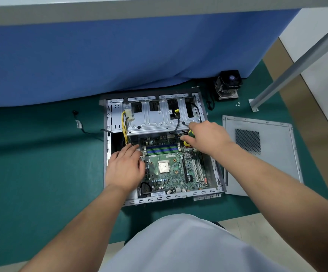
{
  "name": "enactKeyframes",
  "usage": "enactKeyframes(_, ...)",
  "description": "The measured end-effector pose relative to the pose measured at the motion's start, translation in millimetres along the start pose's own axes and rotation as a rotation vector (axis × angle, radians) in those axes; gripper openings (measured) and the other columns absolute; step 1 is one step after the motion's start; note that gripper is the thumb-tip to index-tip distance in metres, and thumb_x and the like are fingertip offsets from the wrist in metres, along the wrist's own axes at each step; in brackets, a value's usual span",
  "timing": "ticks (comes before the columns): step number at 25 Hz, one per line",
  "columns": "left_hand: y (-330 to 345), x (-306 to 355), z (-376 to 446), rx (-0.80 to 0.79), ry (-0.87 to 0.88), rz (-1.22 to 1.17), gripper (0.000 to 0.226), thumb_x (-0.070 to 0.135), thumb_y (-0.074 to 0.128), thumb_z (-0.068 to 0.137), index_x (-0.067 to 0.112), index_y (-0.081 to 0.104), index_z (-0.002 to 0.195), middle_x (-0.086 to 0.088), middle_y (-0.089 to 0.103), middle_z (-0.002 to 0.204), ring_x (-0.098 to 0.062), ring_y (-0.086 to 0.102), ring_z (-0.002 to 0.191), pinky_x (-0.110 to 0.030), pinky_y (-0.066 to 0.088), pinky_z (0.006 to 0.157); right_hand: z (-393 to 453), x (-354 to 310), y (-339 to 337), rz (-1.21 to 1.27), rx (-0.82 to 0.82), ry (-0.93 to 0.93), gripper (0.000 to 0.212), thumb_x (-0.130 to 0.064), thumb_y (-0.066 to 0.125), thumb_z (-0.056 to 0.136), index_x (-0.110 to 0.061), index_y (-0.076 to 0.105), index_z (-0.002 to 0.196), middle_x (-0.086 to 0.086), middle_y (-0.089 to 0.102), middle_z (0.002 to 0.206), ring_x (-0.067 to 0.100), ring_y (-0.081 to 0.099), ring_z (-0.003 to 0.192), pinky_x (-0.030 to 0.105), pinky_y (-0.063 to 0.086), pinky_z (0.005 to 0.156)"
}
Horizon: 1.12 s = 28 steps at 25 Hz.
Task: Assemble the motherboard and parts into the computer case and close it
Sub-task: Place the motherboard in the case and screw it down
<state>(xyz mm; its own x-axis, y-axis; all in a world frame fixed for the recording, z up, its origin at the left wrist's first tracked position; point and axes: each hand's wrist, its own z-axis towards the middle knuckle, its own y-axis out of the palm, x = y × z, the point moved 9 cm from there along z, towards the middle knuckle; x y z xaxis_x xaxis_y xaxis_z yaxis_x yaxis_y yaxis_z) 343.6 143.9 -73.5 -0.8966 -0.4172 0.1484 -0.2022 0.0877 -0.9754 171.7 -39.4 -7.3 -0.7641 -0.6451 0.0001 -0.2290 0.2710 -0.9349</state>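
The open computer case lies flat on a green mat. A green motherboard sits inside it, with a bare silver CPU at its middle and blue memory slots above. My left hand rests flat on the board's left edge, fingers apart, holding nothing. My right hand grips a yellow and green screwdriver at the board's upper right corner; its tip is hidden. The grey side panel lies to the right of the case.
A CPU cooler with fan stands behind the case at the right, with small screws beside it. A loose black cable lies left of the case. A blue cloth hangs behind, and a metal table leg slants at right.
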Motion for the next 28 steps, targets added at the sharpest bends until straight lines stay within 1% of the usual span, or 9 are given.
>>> enactKeyframes(2, 1.9, -1.5, 0.9, -0.008, -0.002, 0.004, 0.052, 0.041, 0.032, 0.094, 0.026, 0.066, 0.131, 0.009, 0.058, 0.146, -0.011, 0.042, 0.144, -0.037, 0.034, 0.115, -2.1, -11.6, 0.1, 0.041, -0.053, -0.126, 0.051, -0.049, 0.062, 0.097, -0.03, 0.049, 0.142, 0.005, 0.056, 0.123, 0.033, 0.064, 0.098, 0.041, 0.054, 0.074)
enactKeyframes(4, 2.5, -2.1, 0.9, -0.005, -0.001, 0.005, 0.05, 0.04, 0.035, 0.094, 0.025, 0.067, 0.13, 0.008, 0.059, 0.145, -0.012, 0.043, 0.143, -0.038, 0.035, 0.114, -5.2, -19.3, 2.1, 0.031, -0.108, -0.223, 0.04, -0.031, 0.062, 0.099, -0.029, 0.054, 0.139, 0.005, 0.055, 0.127, 0.032, 0.063, 0.104, 0.041, 0.054, 0.082)
enactKeyframes(6, 1.0, -2.0, 0.2, -0.003, -0.002, 0.008, 0.052, 0.041, 0.032, 0.093, 0.025, 0.067, 0.129, 0.008, 0.059, 0.145, -0.012, 0.044, 0.142, -0.038, 0.036, 0.113, -2.5, -17.9, 0.5, 0.026, -0.098, -0.166, 0.026, -0.033, 0.054, 0.103, -0.019, 0.063, 0.123, 0.009, 0.06, 0.114, 0.032, 0.063, 0.1, 0.04, 0.054, 0.081)
enactKeyframes(11, -0.7, -1.9, 0.2, 0.0, 0.003, 0.003, 0.052, 0.04, 0.033, 0.093, 0.024, 0.068, 0.128, 0.007, 0.06, 0.144, -0.013, 0.046, 0.141, -0.038, 0.037, 0.113, 2.5, -10.9, -0.9, 0.028, -0.07, -0.027, 0.044, -0.054, 0.046, 0.104, -0.013, 0.062, 0.101, 0.004, 0.055, 0.079, 0.031, 0.061, 0.081, 0.036, 0.047, 0.063)
enactKeyframes(13, -1.7, -1.7, 0.0, 0.007, 0.002, 0.001, 0.052, 0.04, 0.033, 0.093, 0.024, 0.069, 0.127, 0.006, 0.061, 0.143, -0.013, 0.047, 0.14, -0.038, 0.037, 0.112, -0.9, -12.7, -1.3, 0.053, -0.092, -0.074, 0.044, -0.055, 0.053, 0.101, -0.015, 0.062, 0.118, 0.006, 0.06, 0.096, 0.032, 0.064, 0.092, 0.038, 0.051, 0.069)
enactKeyframes(16, -1.7, -1.8, 0.2, 0.006, 0.001, 0.003, 0.052, 0.04, 0.033, 0.093, 0.024, 0.069, 0.127, 0.006, 0.062, 0.142, -0.013, 0.048, 0.139, -0.038, 0.037, 0.111, -3.7, -15.4, -0.5, 0.071, -0.112, -0.179, 0.037, -0.027, 0.065, 0.098, -0.026, 0.057, 0.134, 0.005, 0.054, 0.128, 0.031, 0.063, 0.106, 0.04, 0.054, 0.084)
enactKeyframes(18, -0.9, -1.8, 0.0, 0.005, 0.001, 0.013, 0.049, 0.039, 0.037, 0.094, 0.023, 0.07, 0.127, 0.006, 0.062, 0.141, -0.013, 0.048, 0.139, -0.038, 0.037, 0.111, -1.8, -12.9, 0.0, 0.063, -0.078, -0.159, 0.033, -0.018, 0.06, 0.097, -0.024, 0.06, 0.13, 0.007, 0.06, 0.121, 0.031, 0.063, 0.104, 0.037, 0.052, 0.082)
enactKeyframes(20, -0.7, -2.0, 0.5, 0.007, 0.001, 0.01, 0.044, 0.037, 0.042, 0.095, 0.023, 0.07, 0.125, 0.006, 0.063, 0.14, -0.014, 0.049, 0.138, -0.038, 0.038, 0.11, 2.2, -8.7, -0.9, 0.069, -0.036, -0.086, 0.027, -0.029, 0.058, 0.1, -0.016, 0.061, 0.124, 0.011, 0.065, 0.111, 0.034, 0.064, 0.097, 0.037, 0.052, 0.076)
enactKeyframes(28, -1.6, -2.3, 1.9, 0.04, 0.011, 0.016, 0.046, 0.038, 0.038, 0.092, 0.022, 0.073, 0.118, 0.006, 0.068, 0.131, -0.014, 0.054, 0.13, -0.039, 0.042, 0.104, 2.5, -9.3, 5.5, 0.1, 0.011, 0.02, 0.036, -0.041, 0.054, 0.103, -0.008, 0.058, 0.115, 0.007, 0.051, 0.084, 0.029, 0.05, 0.076, 0.036, 0.043, 0.064)
